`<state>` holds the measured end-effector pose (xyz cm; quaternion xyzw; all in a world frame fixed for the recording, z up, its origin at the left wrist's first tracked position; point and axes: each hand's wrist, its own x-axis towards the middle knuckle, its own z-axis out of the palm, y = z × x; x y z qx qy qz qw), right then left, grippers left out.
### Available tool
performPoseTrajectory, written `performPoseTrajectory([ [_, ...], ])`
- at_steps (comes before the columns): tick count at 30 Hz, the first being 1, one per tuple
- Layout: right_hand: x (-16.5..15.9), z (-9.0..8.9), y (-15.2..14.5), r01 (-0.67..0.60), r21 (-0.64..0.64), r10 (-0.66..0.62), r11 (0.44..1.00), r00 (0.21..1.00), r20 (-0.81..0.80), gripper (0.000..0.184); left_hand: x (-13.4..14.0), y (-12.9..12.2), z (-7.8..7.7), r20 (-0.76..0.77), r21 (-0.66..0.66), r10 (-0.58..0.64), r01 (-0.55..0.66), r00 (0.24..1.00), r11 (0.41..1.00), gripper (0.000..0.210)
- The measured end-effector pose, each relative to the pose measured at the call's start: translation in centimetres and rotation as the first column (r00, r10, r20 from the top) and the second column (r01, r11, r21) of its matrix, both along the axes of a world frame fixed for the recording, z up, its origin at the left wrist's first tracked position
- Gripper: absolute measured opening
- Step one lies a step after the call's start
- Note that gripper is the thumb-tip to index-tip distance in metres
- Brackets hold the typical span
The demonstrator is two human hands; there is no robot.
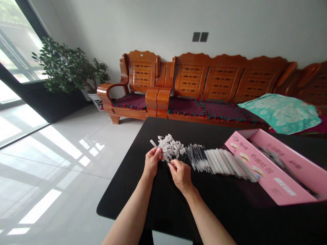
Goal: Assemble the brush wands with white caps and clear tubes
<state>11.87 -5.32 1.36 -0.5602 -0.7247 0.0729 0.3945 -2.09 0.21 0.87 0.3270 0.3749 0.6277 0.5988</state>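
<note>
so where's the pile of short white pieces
In the head view, the pile of short white pieces is on the black table, left of the thin dark sticks, by the left hand and right hand.

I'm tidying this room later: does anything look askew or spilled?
The turquoise cloth lies askew on the wooden bench, unlike the flatter seat mats. The white pieces on the black table form a loose heap, but nothing looks spilled.

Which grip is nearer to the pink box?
The right. The right grip is left of the box, with the row of sticks between them; the left grip is farther left, across from the right one.
</note>
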Motion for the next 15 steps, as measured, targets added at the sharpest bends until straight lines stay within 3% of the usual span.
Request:
performPoseTrajectory([
  [4, 0.24, 0.32, -0.1, -0.013, -0.061, 0.01, 0.998, 0.999, -0.054, 0.026, -0.06, 0.06, -0.04, 0.012, 0.008, 0.008, -0.008, 1.0, 1.0, 0.035],
  [8, 0.3, 0.51, -0.16, -0.036, -0.085, 0.038, 0.996, 0.999, 0.017, 0.033, -0.08, 0.1, -0.22, 0.002, 0.018, -0.005, 0.005, 1.0, 1.0, 0.034],
  [15, 0.11, 0.05, 0.05, 0.036, -0.073, -0.04, 0.997, 0.998, -0.053, 0.024, -0.02, 0.1, -0.35, -0.006, 0.014, -0.009, 0.009, 1.0, 1.0, 0.034],
])
